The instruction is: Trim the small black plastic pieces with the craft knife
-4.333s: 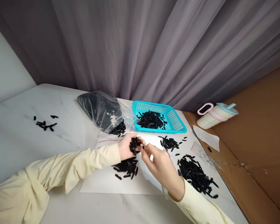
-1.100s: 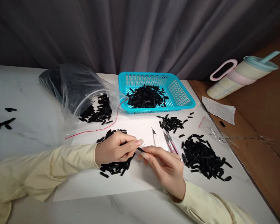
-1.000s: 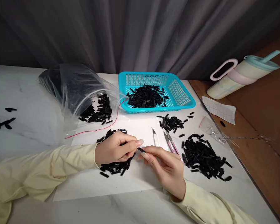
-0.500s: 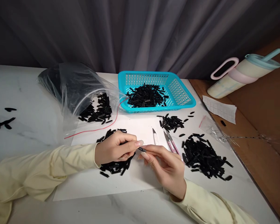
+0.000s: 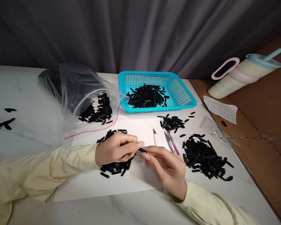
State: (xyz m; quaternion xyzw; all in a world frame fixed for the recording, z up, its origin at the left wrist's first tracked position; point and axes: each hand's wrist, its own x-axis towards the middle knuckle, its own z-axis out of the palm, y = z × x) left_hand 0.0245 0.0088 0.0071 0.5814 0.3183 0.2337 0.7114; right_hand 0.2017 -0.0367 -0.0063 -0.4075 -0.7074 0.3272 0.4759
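Black strips lie heaped under my left hand [image 5: 114, 151] on the paper [image 5: 140, 179], a bigger pile [image 5: 206, 159] well off to the right. Between both hands, one strip [image 5: 142, 150] runs roughly left to right. My left thumb and forefinger pinch its left end; my right hand [image 5: 166, 168], fingers curled, nips the right end.

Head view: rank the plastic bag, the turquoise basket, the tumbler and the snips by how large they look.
1. plastic bag
2. turquoise basket, close behind the bag
3. tumbler
4. snips, partly hidden by the right hand
The tumbler lies farther away, so its true size is unsure.
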